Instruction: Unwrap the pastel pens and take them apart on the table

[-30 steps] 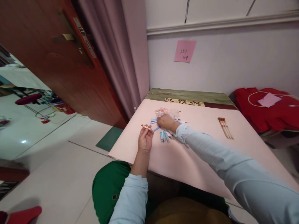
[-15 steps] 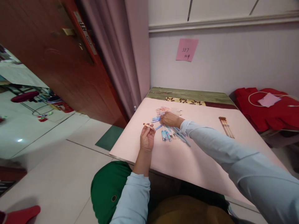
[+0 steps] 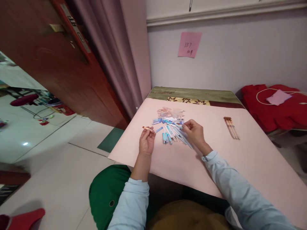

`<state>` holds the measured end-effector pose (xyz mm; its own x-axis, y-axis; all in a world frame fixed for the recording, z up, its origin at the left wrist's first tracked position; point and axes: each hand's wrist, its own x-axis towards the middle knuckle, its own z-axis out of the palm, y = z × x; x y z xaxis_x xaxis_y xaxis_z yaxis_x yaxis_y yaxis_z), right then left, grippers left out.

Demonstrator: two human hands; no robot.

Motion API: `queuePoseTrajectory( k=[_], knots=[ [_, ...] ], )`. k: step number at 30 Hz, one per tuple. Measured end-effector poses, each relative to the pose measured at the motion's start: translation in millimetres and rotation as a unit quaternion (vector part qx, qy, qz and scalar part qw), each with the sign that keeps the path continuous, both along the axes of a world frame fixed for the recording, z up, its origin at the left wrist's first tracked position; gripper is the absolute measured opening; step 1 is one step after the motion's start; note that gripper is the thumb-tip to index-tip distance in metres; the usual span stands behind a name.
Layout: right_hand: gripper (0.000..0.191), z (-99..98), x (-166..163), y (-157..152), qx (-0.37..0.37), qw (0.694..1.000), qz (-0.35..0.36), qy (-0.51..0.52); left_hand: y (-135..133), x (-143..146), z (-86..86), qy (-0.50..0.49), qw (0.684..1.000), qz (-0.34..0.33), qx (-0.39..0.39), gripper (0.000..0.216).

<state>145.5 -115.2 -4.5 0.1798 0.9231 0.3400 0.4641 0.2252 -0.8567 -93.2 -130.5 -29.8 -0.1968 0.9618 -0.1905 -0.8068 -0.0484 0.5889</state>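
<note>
Between the fingertips of my left hand (image 3: 147,142), on the left of the table, is a short orange pen part (image 3: 147,128) with a brown end. A blue pen piece (image 3: 158,129) lies right by those fingers. My right hand (image 3: 194,131) is closed in a pinch at the right edge of the pile; what its fingertips hold, if anything, I cannot make out. White-and-turquoise pen parts (image 3: 169,134) are spread between the hands. Beyond them lie dark blue pen parts (image 3: 157,121) and a heap of pale pink, clear ones (image 3: 165,112).
Several brown-topped pens (image 3: 231,127) lie side by side at the right on the pink-covered table (image 3: 206,172). A red cloth (image 3: 254,111) is beyond the table's right edge. To the left are a curtain (image 3: 129,57), a wooden door (image 3: 72,76) and a green stool (image 3: 105,195).
My right hand has drawn back from over the blue pens to the right side of the pile, uncovering them. My left hand keeps its hold on the orange pen part.
</note>
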Motion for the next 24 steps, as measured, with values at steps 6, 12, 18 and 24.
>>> queuePoseTrajectory(
  k=[6,12,18,24],
  knots=[
    [0.02,-2.9,17,-6,0.057,0.994,-0.067,0.064,-6,-1,4.9,-0.014,1.0,0.007,0.013,0.013],
    [0.025,-15.5,11,0,0.036,0.993,-0.018,0.113,-3,34,22.9,-0.002,0.999,-0.015,0.032,0.012],
    [0.031,-16.7,1,-2,-0.02,0.973,0.048,0.225,13,85,23.2,-0.035,0.997,-0.066,0.01,0.01],
    [0.021,-0.2,-4,-14,0.022,0.982,0.087,0.168,6,95,19.7,-0.03,0.99,-0.134,0.029,0.018]
  ],
)
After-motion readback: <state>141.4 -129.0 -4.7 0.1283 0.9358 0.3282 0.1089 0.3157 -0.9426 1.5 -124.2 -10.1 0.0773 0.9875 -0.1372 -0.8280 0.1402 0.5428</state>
